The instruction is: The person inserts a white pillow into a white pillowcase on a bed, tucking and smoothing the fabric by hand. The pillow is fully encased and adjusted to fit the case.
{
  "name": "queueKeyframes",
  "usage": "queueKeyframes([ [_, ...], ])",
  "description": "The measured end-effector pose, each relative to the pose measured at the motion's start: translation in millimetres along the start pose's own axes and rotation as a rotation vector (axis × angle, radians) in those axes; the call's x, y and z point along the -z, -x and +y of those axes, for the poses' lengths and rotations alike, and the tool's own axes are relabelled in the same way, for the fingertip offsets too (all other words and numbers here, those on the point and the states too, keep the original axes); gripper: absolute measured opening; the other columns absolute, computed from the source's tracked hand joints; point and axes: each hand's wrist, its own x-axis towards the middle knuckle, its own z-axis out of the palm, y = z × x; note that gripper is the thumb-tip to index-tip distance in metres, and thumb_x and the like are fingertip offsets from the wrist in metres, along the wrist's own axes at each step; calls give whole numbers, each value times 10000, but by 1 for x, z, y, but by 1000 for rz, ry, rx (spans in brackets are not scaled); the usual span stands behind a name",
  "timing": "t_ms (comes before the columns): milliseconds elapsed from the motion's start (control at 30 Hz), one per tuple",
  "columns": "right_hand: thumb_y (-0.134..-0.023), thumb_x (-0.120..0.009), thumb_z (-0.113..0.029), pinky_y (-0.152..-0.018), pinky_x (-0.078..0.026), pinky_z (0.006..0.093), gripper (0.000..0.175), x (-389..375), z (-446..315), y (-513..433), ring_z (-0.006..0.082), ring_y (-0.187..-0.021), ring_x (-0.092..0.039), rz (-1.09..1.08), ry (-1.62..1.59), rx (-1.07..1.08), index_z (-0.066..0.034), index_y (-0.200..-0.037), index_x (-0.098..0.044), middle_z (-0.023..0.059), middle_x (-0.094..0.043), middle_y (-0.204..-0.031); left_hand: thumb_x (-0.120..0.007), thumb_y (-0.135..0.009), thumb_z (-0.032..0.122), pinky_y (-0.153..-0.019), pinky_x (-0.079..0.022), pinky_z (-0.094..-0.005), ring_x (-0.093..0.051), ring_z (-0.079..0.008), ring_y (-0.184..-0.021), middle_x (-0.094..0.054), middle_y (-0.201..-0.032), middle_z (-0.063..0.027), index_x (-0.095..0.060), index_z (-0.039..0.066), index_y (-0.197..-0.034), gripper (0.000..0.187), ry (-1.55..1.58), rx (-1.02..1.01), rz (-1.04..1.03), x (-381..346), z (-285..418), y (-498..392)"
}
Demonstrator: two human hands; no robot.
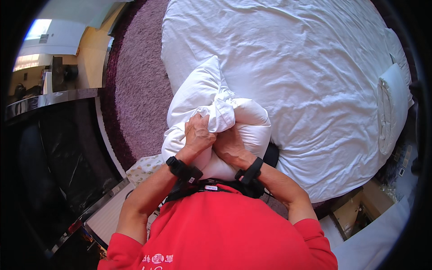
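Observation:
A plump white pillow [194,91] in a white cover is bunched up before my body, over the near left edge of the bed. My left hand [199,133] grips a gathered fold of the cover [222,114] near the pillow's middle. Close beside it, my right hand [229,145] presses into the pillow, its fingers hidden beneath the hanging fold. The two hands nearly touch. One pointed corner of the pillow sticks out away from me, and its near part bulges around both wrists.
A bed with a wrinkled white sheet [303,84] spreads ahead and to the right. A folded white quilt [393,108] lies at its right edge. Purple carpet [141,67] runs along the left, beside a black glossy panel [67,162]. Patterned cloth [143,168] lies near my left forearm.

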Motion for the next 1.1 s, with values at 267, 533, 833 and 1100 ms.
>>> queueKeyframes([
  [267, -736, -799, -213, -1078, -379, 519, 700, 100, 40, 59, 385, -1268, -545, 348, 42, -70, 3, -1367, -586, 209, -569, -1387, -682, -635, 44, -899, -432, -495, -547, -430, -1115, -582, -1184, -257, -650, 46, -1123, 489, -77, -150, 112, 1, -1, 19],
  [533, -769, -775, -286, -1151, -302, 548, 578, 31, 56, 36, 382, -1361, -467, -69, -174, 74, -28, -1270, -647, 171, -578, -1399, -773, -689, 140, -920, -435, -518, -569, -432, -1102, -601, -1186, -248, -676, 60, -1139, 468, 36, 21, 54, -1, 5, 23],
  [833, -814, -710, -295, -1121, -283, 528, 233, 6, 54, 20, 309, -1289, -503, 52, -252, 170, -155, -1000, -707, 78, -670, -1114, -826, -649, 316, -891, -455, -532, -582, -425, -1027, -586, -1054, -216, -702, 65, -1075, 510, 117, 356, -43, -16, 23, -1],
  [1100, -829, -720, -233, -1137, -341, 492, 403, 46, 85, 30, 363, -1292, -531, -83, -650, 76, -134, -1218, -693, 135, -654, -1299, -762, -608, 169, -884, -425, -491, -537, -395, -1089, -546, -1087, -195, -691, 105, -1141, 542, -95, 97, 40, -29, 16, 18],
])
